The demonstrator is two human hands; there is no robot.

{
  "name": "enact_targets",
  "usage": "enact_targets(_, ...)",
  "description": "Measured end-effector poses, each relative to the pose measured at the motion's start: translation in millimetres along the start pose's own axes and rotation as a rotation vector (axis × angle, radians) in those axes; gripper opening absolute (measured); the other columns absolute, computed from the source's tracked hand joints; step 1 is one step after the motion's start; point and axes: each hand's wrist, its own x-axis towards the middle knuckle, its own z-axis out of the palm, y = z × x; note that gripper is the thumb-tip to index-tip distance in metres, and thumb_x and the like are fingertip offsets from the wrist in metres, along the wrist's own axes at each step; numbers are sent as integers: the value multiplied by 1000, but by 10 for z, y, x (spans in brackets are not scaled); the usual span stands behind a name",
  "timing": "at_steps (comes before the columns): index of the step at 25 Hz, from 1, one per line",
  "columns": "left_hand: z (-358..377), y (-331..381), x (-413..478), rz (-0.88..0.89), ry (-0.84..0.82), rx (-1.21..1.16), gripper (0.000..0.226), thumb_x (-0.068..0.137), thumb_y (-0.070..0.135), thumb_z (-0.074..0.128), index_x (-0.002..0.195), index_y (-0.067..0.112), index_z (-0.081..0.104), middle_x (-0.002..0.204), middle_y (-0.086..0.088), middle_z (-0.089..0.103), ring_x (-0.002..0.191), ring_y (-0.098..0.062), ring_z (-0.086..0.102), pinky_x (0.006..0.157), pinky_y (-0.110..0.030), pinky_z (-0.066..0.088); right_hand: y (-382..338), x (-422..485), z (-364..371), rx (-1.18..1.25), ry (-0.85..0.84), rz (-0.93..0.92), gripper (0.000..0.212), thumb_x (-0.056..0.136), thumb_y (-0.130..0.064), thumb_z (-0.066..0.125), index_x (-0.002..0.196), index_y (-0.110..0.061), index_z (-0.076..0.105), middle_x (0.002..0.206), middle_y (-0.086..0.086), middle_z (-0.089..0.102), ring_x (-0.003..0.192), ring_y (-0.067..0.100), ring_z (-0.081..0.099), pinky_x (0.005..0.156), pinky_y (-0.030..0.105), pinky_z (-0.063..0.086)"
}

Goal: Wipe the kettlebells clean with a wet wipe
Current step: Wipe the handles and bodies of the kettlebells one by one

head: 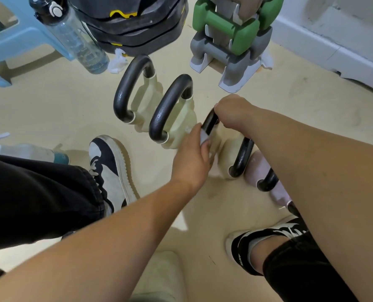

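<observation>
Kettlebells with cream plastic bodies and curved black metal handles are being viewed from above, lined up on a pale beige floor [50, 105]. The third cream kettlebell [224, 158] in the row is being worked on. Its black handle [209, 122] is being gripped at the top by the right hand [231, 112], closed around it, apparently so that the weight is kept from tipping or sliding. Lower on the same handle, a small white wet wipe [204, 138] is being pinched against the metal by the left hand [194, 160], fingers curled around it, as if the handle is being rubbed along its length. Two matching cream kettlebells, one at the far end [146, 99] and one in the middle [179, 120], are standing just beyond, close together and untouched. A pale pink kettlebell [257, 168] is partly hidden under the right forearm. Behind, a clear plastic water bottle [76, 38], a crumpled white tissue [118, 62] and a grey rack of green dumbbells [231, 33] are being kept well clear of the wiping.
</observation>
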Motion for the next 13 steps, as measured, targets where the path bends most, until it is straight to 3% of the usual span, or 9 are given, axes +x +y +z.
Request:
enact_targets(2, 26, -93, -281, -98, 44, -81, 45, 108, 31, 35, 153, 29, 35, 136, 16, 53, 117, 1, 49, 96, -19, 36, -25, -2, 42, -107, -60, -24, 14, 95, 1, 39, 85, -7, 44, 85, 10, 41, 88, 28, 39, 61, 26, 30)
enact_targets(3, 45, -131, -375, -192, 97, -133, 41, 109, 32, 32, 148, 28, 42, 130, 18, 56, 116, 0, 51, 96, -19, 38, -44, -5, 34, -134, -86, -24, 17, 95, -1, 38, 81, -7, 46, 86, 10, 44, 85, 28, 40, 59, 27, 32)
enact_targets(5, 28, -139, -456, -499, 219, -309, 38, 109, 35, 28, 127, 19, 57, 115, 10, 65, 116, -17, 60, 96, -28, 43, -54, -62, 12, 42, -70, 32, 14, 91, -4, 39, 80, -10, 46, 82, 7, 46, 71, 25, 41, 56, 28, 33)
enact_targets(7, -49, -15, -366, -725, 285, -556, 36, 110, 33, 27, 120, 17, 58, 113, 7, 64, 115, -23, 58, 95, -29, 42, -48, -107, -20, 122, -58, 71, 12, 90, -7, 39, 81, -10, 46, 77, 5, 43, 63, 19, 37, 52, 28, 29)
enact_targets(10, -90, 320, -109, -626, 220, -658, 36, 109, 35, 27, 117, 18, 58, 105, 3, 63, 94, -18, 56, 69, -20, 41, -9, -137, 27, 106, -53, 39, 11, 91, -7, 38, 84, -9, 46, 81, 4, 44, 67, 19, 40, 54, 28, 30)
enact_targets(11, -56, 434, -31, -559, 212, -606, 37, 109, 34, 26, 124, 18, 56, 108, 3, 61, 96, -17, 54, 70, -19, 40, -6, -149, 45, 72, -66, 0, 13, 91, -3, 38, 83, -7, 48, 84, 5, 45, 73, 22, 43, 56, 26, 31)
enact_targets(13, 29, 550, 29, -370, 174, -390, 39, 109, 31, 26, 136, 15, 50, 119, -1, 59, 110, -21, 53, 89, -26, 43, -20, -136, 26, 73, -42, -6, 19, 89, 6, 42, 75, -4, 50, 92, 11, 49, 85, 29, 48, 65, 26, 33)
